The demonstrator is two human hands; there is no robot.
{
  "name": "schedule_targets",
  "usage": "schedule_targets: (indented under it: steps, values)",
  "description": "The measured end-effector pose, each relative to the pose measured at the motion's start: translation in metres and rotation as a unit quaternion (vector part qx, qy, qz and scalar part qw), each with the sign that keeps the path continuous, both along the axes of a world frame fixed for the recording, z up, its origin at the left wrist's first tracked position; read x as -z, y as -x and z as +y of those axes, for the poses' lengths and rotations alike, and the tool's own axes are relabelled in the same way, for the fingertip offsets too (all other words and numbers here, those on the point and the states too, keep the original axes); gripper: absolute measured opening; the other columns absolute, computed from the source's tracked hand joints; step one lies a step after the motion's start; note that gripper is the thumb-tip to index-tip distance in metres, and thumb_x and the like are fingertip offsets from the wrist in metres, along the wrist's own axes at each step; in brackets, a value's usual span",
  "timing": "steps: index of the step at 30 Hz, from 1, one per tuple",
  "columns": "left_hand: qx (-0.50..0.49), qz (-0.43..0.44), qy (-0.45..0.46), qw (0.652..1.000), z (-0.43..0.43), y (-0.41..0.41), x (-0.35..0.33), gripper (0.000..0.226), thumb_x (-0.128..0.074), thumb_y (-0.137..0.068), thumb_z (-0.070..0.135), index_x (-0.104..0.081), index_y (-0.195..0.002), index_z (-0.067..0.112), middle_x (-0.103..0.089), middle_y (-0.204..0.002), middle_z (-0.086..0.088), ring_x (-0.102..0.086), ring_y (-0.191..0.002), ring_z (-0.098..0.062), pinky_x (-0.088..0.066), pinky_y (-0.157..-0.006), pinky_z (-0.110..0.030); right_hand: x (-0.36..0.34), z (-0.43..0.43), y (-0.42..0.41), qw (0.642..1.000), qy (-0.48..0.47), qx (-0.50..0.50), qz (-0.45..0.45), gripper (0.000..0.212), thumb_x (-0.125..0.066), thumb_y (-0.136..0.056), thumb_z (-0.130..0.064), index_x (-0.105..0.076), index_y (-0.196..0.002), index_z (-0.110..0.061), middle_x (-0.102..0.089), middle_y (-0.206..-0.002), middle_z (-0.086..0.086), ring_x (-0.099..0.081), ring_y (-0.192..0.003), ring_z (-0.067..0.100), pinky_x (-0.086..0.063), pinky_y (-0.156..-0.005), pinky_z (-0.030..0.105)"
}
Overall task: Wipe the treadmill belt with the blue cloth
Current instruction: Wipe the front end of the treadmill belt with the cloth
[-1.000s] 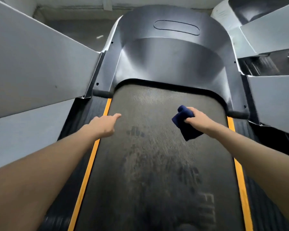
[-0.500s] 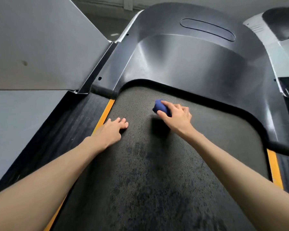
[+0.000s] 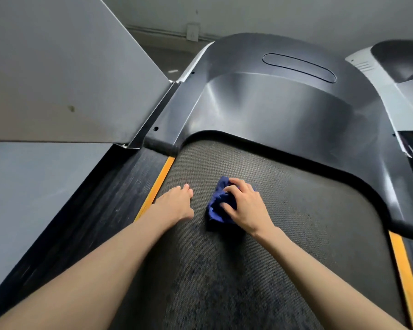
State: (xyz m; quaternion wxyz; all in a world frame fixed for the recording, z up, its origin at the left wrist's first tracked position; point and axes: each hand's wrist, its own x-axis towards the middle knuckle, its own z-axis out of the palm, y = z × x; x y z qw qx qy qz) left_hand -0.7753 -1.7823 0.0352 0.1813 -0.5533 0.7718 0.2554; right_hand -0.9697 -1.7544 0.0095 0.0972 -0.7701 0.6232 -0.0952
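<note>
The dark textured treadmill belt [image 3: 308, 210] fills the middle of the view and shows darker blotches near me. A bunched blue cloth [image 3: 218, 206] lies on the belt near its front end. My right hand [image 3: 244, 207] is on top of the cloth, fingers curled into its folds, holding it down on the belt. My left hand [image 3: 177, 203] rests flat on the belt just left of the cloth, fingers straight, close to the yellow stripe [image 3: 156, 186]. It holds nothing.
The black motor cover [image 3: 284, 110] curves over the belt's front end. A black ribbed side rail [image 3: 105, 198] runs along the left, with grey panels [image 3: 57, 79] beyond it. Another yellow stripe [image 3: 405, 270] edges the right side. A second machine [image 3: 401, 67] stands at the right.
My right hand has drawn the cloth back toward me and spread more fully over it. My left hand stays flat on the belt near the yellow stripe. My head has leaned closer.
</note>
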Motion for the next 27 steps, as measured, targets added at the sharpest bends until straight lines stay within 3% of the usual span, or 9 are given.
schedule_targets:
  steps: [1,3,5,8,11,13,15,23,27]
  values:
    - [-0.007,0.001,-0.005,1.0,-0.001,0.0,0.0,0.063,-0.046,-0.088,0.017,-0.024,-0.146,0.009,-0.021,-0.153,-0.011,-0.031,-0.135,-0.03,-0.03,-0.111,-0.037,-0.005,-0.001,0.001,0.998,0.03,-0.034,0.031,0.031,-0.057,-0.082,-0.045,-0.063,-0.093,-0.016,-0.056,-0.114,0.002,-0.054,-0.102,0.025,-0.04,-0.082,0.037]
    - [-0.011,-0.004,-0.008,1.0,-0.001,0.001,-0.001,0.061,-0.046,-0.088,0.015,-0.026,-0.146,0.011,-0.024,-0.151,-0.011,-0.035,-0.131,-0.03,-0.034,-0.108,-0.039,-0.015,0.0,0.002,0.989,0.076,-0.097,0.082,0.049,-0.039,-0.087,-0.058,-0.061,-0.065,-0.019,-0.058,-0.086,-0.003,-0.052,-0.08,0.019,-0.034,-0.071,0.034]
    - [-0.008,-0.005,-0.006,1.0,0.0,0.001,-0.004,0.06,-0.045,-0.089,0.013,-0.025,-0.146,0.01,-0.022,-0.152,-0.011,-0.035,-0.131,-0.03,-0.033,-0.107,-0.038,-0.026,0.005,-0.005,0.994,0.062,-0.069,0.06,0.071,-0.018,-0.091,-0.062,-0.065,-0.06,-0.019,-0.061,-0.081,-0.006,-0.054,-0.079,0.018,-0.031,-0.072,0.033]
    - [-0.013,0.004,0.005,1.0,0.004,0.003,-0.007,0.056,-0.044,-0.091,0.01,-0.028,-0.144,0.01,-0.026,-0.149,-0.01,-0.035,-0.131,-0.029,-0.032,-0.106,-0.035,-0.021,0.005,-0.022,0.993,-0.028,0.103,-0.056,0.053,-0.026,-0.095,-0.052,-0.064,-0.104,-0.016,-0.058,-0.117,0.003,-0.051,-0.11,0.024,-0.038,-0.09,0.037]
    - [-0.025,-0.001,0.025,0.999,0.002,0.003,-0.006,0.05,-0.042,-0.09,0.008,-0.039,-0.139,0.013,-0.038,-0.144,-0.01,-0.039,-0.128,-0.029,-0.035,-0.104,-0.036,-0.005,0.004,-0.048,0.965,-0.17,0.186,-0.076,0.064,-0.029,-0.097,-0.049,-0.024,-0.145,-0.008,-0.016,-0.156,0.009,-0.013,-0.142,0.027,-0.013,-0.113,0.047]
    - [-0.051,0.003,0.046,0.998,-0.006,0.004,-0.006,0.045,-0.043,-0.089,0.01,-0.052,-0.132,0.018,-0.05,-0.135,-0.01,-0.046,-0.123,-0.027,-0.04,-0.102,-0.036,0.009,0.003,-0.059,0.956,-0.19,0.211,-0.073,0.069,-0.024,-0.098,-0.05,0.0,-0.15,-0.012,0.008,-0.158,0.003,0.01,-0.144,0.027,0.006,-0.112,0.054]
    - [-0.065,0.011,0.062,0.996,-0.013,0.005,-0.006,0.042,-0.044,-0.089,0.012,-0.058,-0.126,0.023,-0.054,-0.132,-0.008,-0.049,-0.122,-0.024,-0.04,-0.104,-0.034,0.021,-0.001,-0.058,0.957,-0.161,0.233,-0.069,0.07,-0.025,-0.098,-0.047,0.009,-0.149,-0.014,0.017,-0.156,0.001,0.018,-0.142,0.027,0.011,-0.111,0.055]
    - [0.027,-0.069,0.045,0.996,-0.009,0.006,0.001,0.053,-0.045,-0.087,0.015,-0.038,-0.14,0.017,-0.042,-0.142,-0.004,-0.044,-0.123,-0.026,-0.039,-0.102,-0.034,0.014,-0.069,0.005,0.947,-0.135,0.277,-0.087,0.07,-0.038,-0.091,-0.023,0.001,-0.15,-0.017,0.009,-0.158,-0.001,0.013,-0.144,0.024,0.009,-0.114,0.049]
    - [0.035,-0.079,0.037,0.996,-0.008,0.004,0.003,0.062,-0.047,-0.085,0.02,-0.029,-0.144,0.017,-0.04,-0.143,-0.005,-0.046,-0.122,-0.026,-0.041,-0.101,-0.034,0.017,-0.08,-0.01,0.979,-0.131,0.153,-0.041,0.063,-0.033,-0.097,-0.034,-0.001,-0.15,-0.023,0.009,-0.157,-0.006,0.011,-0.144,0.019,0.005,-0.115,0.043]
